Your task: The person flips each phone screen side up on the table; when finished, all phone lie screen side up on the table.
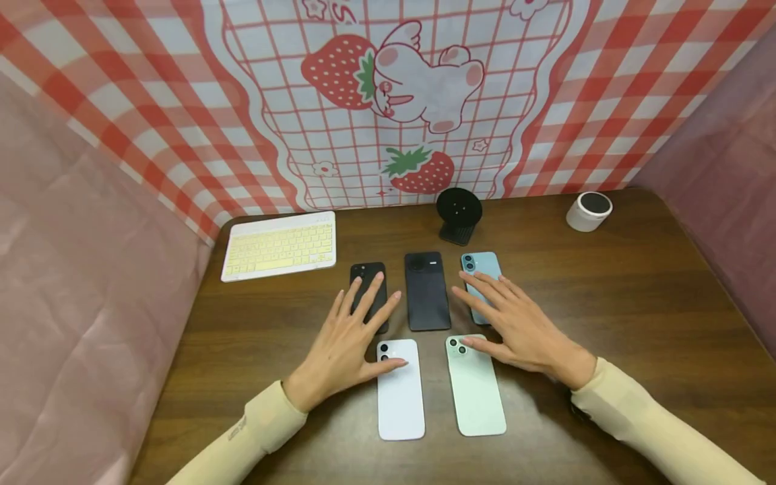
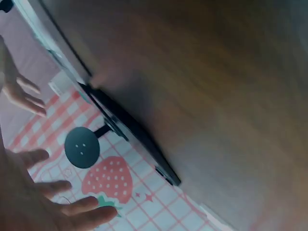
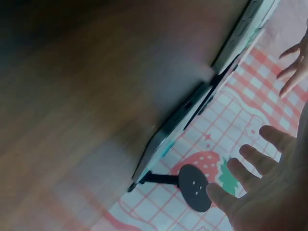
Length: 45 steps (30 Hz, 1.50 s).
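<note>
My left hand (image 1: 345,347) is spread, fingers straight, over a black phone (image 1: 377,300), its thumb overlapping the top of a pale lavender phone (image 1: 401,404). My right hand (image 1: 524,330) spreads likewise over a light blue phone (image 1: 486,263), its thumb at the camera end of a mint green phone (image 1: 479,401). Between the hands lies a dark phone (image 1: 428,296). All these phones lie back up on the table. In the left wrist view, the left fingers (image 2: 82,206) reach out with nothing in them; the right wrist view shows the right fingers (image 3: 260,159) equally bare.
A white keyboard with yellow keys (image 1: 279,246) lies at the back left of the wooden table (image 1: 636,303). Behind the phones stands a black round-headed stand (image 1: 459,209). At the back right is a white cylinder with a dark top (image 1: 586,215). Checked cloth (image 1: 582,101) hangs behind.
</note>
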{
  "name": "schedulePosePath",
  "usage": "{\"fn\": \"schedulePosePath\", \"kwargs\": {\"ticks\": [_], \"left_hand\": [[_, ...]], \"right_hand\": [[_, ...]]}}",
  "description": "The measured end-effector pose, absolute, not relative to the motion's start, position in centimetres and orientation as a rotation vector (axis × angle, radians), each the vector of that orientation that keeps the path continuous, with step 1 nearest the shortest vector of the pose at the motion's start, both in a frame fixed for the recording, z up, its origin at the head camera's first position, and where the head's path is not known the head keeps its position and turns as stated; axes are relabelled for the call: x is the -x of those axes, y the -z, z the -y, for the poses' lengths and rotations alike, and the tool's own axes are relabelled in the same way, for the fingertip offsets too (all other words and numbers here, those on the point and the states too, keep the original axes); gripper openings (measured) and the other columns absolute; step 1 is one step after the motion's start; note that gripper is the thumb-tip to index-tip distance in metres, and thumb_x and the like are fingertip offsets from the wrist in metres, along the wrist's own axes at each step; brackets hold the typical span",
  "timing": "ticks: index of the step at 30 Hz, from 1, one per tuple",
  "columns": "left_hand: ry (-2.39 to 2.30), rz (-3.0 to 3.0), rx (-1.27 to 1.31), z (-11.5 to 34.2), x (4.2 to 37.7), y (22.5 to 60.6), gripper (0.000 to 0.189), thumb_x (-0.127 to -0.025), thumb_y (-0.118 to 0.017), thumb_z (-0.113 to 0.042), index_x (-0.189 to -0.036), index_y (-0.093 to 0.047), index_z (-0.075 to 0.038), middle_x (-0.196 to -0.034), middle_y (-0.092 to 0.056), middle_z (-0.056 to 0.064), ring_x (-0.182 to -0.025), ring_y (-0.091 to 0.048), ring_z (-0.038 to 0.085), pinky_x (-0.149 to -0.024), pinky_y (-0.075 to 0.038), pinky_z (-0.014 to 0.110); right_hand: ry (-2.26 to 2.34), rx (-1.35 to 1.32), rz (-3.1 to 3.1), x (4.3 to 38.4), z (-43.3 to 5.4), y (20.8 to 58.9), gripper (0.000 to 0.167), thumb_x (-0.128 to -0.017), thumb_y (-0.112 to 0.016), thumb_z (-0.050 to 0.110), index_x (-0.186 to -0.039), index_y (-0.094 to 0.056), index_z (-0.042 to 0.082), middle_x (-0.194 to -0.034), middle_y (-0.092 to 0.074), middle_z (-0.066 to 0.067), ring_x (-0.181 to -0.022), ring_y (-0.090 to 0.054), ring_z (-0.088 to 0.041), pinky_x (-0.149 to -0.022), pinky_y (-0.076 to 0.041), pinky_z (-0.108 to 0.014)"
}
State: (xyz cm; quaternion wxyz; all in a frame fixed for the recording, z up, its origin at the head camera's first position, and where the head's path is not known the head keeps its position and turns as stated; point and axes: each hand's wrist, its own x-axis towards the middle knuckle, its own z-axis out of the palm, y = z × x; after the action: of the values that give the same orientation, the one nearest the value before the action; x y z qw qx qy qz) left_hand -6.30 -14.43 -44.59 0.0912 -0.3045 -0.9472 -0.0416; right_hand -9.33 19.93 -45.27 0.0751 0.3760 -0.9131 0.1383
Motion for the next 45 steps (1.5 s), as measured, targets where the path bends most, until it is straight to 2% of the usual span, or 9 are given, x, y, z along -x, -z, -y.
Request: {"fn": "schedulePosePath", "kwargs": {"ticks": [3,7,10,13,20,28,32,40,45], "left_hand": [[0.228,2.809,0.838,14.3,5.4,44.4,0.107,-0.085,-0.064,-0.079,-0.168,-0.022,-0.027,-0.175,-0.019,0.016,-0.153,-0.034,0.048,-0.108,-0.048,0.063],[0.328,2.808,0.748,14.0,4.2,44.0,0.101,-0.089,-0.068,-0.069,-0.168,-0.023,-0.025,-0.166,-0.035,0.020,-0.140,-0.050,0.043,-0.085,-0.061,0.054],[0.397,2.829,0.674,13.8,3.2,43.8,0.093,-0.092,-0.071,-0.062,-0.165,-0.031,-0.021,-0.157,-0.046,0.020,-0.126,-0.059,0.038,-0.066,-0.062,0.043],[0.474,2.858,0.599,13.6,2.2,43.4,0.086,-0.091,-0.074,-0.058,-0.159,-0.042,-0.015,-0.146,-0.053,0.018,-0.112,-0.063,0.032,-0.056,-0.056,0.032],[0.620,2.904,0.482,12.8,0.2,43.4,0.079,-0.085,-0.083,-0.052,-0.145,-0.056,-0.008,-0.119,-0.061,0.009,-0.098,-0.063,0.024,-0.071,-0.057,0.036],[0.669,3.017,0.387,11.7,-2.2,44.1,0.081,-0.086,-0.082,-0.053,-0.146,-0.054,-0.005,-0.107,-0.058,0.004,-0.085,-0.058,0.017,-0.068,-0.051,0.034],[0.659,3.049,0.377,11.3,-3.1,44.4,0.086,-0.085,-0.081,-0.054,-0.148,-0.051,-0.005,-0.110,-0.057,0.006,-0.085,-0.058,0.017,-0.066,-0.052,0.033],[0.634,3.079,0.458,10.6,-4.6,44.9,0.085,-0.084,-0.083,-0.055,-0.151,-0.053,-0.012,-0.135,-0.051,0.018,-0.106,-0.063,0.030,-0.066,-0.059,0.041],[0.626,3.111,0.486,10.2,-4.9,45.0,0.087,-0.083,-0.083,-0.054,-0.153,-0.051,-0.013,-0.145,-0.047,0.023,-0.111,-0.060,0.033,-0.063,-0.059,0.042]], "right_hand": [[-0.502,-1.137,2.725,9.2,-19.2,45.2,0.082,-0.094,-0.070,0.055,-0.161,-0.040,0.018,-0.167,-0.039,-0.008,-0.149,-0.043,-0.032,-0.117,-0.038,-0.060],[-0.608,-1.139,2.695,8.9,-18.1,45.1,0.075,-0.096,-0.071,0.050,-0.158,-0.045,0.017,-0.158,-0.051,-0.008,-0.141,-0.053,-0.029,-0.111,-0.046,-0.055],[-0.692,-1.138,2.660,8.7,-17.2,45.1,0.069,-0.096,-0.074,0.044,-0.155,-0.050,0.018,-0.150,-0.057,-0.006,-0.134,-0.059,-0.025,-0.107,-0.051,-0.050],[-0.777,-1.140,2.625,8.5,-16.4,45.1,0.062,-0.095,-0.077,0.039,-0.149,-0.056,0.015,-0.140,-0.062,-0.005,-0.126,-0.062,-0.021,-0.102,-0.055,-0.045],[-1.023,-1.163,2.608,8.0,-14.5,45.0,0.037,-0.095,-0.078,0.021,-0.128,-0.069,0.008,-0.117,-0.070,-0.004,-0.102,-0.069,-0.016,-0.088,-0.059,-0.037],[-1.294,-1.064,2.746,7.6,-12.5,45.0,0.025,-0.092,-0.079,0.011,-0.115,-0.073,0.003,-0.092,-0.070,0.002,-0.078,-0.064,-0.003,-0.070,-0.059,-0.024],[-1.363,-1.011,2.811,7.6,-11.5,45.1,0.023,-0.090,-0.079,0.008,-0.111,-0.073,0.001,-0.085,-0.069,0.002,-0.072,-0.062,0.002,-0.064,-0.057,-0.020],[-1.347,-0.963,2.880,7.3,-10.3,45.6,0.023,-0.089,-0.081,0.012,-0.107,-0.074,0.000,-0.081,-0.071,0.000,-0.067,-0.062,0.003,-0.062,-0.055,-0.017],[-1.303,-0.964,2.901,7.1,-9.9,45.9,0.025,-0.088,-0.082,0.012,-0.107,-0.074,-0.002,-0.082,-0.072,-0.004,-0.069,-0.064,-0.002,-0.063,-0.054,-0.017]]}}
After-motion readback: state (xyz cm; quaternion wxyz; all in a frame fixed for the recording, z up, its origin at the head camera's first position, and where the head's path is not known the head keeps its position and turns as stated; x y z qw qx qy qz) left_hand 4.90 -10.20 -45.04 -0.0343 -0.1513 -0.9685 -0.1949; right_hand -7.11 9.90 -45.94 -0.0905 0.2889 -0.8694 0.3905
